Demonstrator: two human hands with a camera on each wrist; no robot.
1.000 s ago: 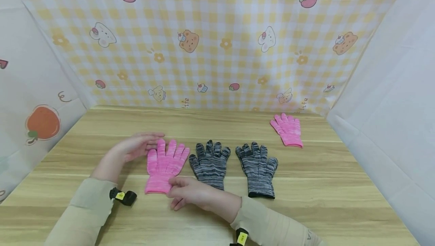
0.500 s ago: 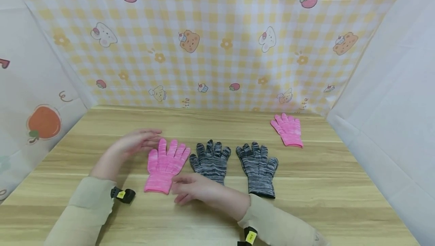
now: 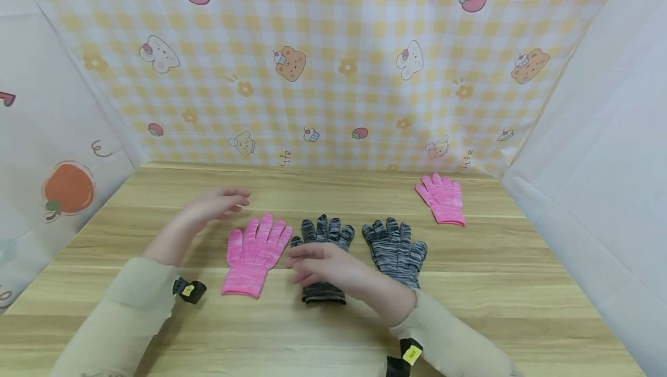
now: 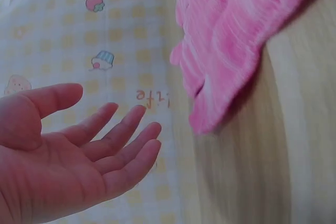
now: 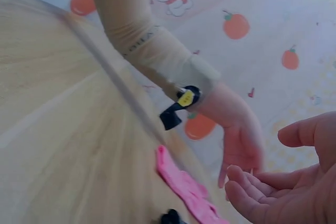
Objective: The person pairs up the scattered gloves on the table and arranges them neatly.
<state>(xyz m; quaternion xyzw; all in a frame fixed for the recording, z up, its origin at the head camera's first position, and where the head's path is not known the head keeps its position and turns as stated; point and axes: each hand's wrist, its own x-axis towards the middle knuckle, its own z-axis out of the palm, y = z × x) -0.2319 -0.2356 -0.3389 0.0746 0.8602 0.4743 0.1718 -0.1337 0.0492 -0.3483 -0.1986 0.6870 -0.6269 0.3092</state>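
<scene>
A pink knit glove (image 3: 250, 261) lies flat on the left of the wooden table, fingers pointing away. My left hand (image 3: 216, 203) hovers just beyond its upper left, fingers relaxed and holding nothing; the left wrist view shows the bare palm (image 4: 63, 171) apart from the pink glove (image 4: 226, 40). Over a black-and-grey striped glove (image 3: 325, 232) hangs my right hand (image 3: 333, 267), loosely bent and holding nothing, covering that glove's middle. A second striped glove (image 3: 393, 249) lies to the right, its cuff partly behind my right forearm.
Another pink glove (image 3: 443, 197) lies at the back right of the table (image 3: 333, 342). A yellow checked cloth (image 3: 323, 99) hangs along the back edge, with white cloth walls at both sides. Black straps circle both wrists.
My right hand has left the near pink glove's cuff and moved right, over the striped glove. My left hand has lifted slightly away from the pink glove's fingers. The gloves stay about where they were.
</scene>
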